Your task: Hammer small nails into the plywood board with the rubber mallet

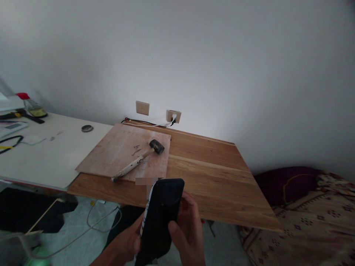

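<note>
I hold a black phone upright in front of me with both hands. My left hand grips its left edge from below. My right hand wraps around its right side, with the thumb on the back. Beyond the phone, a hammer with a black head and a pale handle lies on a thin plywood board. A few small nails lie next to the hammer head. The board rests on a wooden table.
A white desk at the left carries a round lid, a red-capped bottle and cables. Wall sockets with a white plug sit behind the table. A patterned bed lies at the right. Cables trail on the floor.
</note>
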`<state>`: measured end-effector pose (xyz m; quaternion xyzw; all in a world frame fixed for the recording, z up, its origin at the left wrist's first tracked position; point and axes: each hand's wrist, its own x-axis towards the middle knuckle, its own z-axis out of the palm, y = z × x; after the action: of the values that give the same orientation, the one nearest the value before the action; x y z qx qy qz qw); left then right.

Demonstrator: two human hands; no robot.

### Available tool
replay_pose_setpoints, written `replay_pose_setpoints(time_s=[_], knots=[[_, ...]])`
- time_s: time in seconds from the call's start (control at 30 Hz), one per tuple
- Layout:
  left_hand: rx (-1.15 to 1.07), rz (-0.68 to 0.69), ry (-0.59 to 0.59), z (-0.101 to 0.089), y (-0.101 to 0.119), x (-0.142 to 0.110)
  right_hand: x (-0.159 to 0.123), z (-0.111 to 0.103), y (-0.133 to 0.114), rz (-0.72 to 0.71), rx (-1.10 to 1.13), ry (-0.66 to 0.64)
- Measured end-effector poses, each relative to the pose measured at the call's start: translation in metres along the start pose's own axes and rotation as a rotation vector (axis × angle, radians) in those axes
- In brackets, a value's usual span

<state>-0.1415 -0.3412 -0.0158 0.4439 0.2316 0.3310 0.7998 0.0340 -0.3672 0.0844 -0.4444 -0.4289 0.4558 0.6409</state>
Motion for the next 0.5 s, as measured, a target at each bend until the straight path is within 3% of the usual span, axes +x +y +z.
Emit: replay_pose_setpoints(time_s=[0.23, 0.43, 0.5], knots=[[-0.145, -0.118, 0.118, 0.020, 0.024, -0.005, 0.004, 0.004, -0.002, 0.015, 0.007, 0.034], [-0.151, -0.008, -0.090, 0.024, 0.028, 0.009, 0.005, 0.007, -0.005, 0.011, 0.004, 0.052], [-0.091, 0.019, -0.099, 0.022, 0.028, 0.010, 0.006, 0.008, -0.007, -0.001, -0.012, 0.050]])
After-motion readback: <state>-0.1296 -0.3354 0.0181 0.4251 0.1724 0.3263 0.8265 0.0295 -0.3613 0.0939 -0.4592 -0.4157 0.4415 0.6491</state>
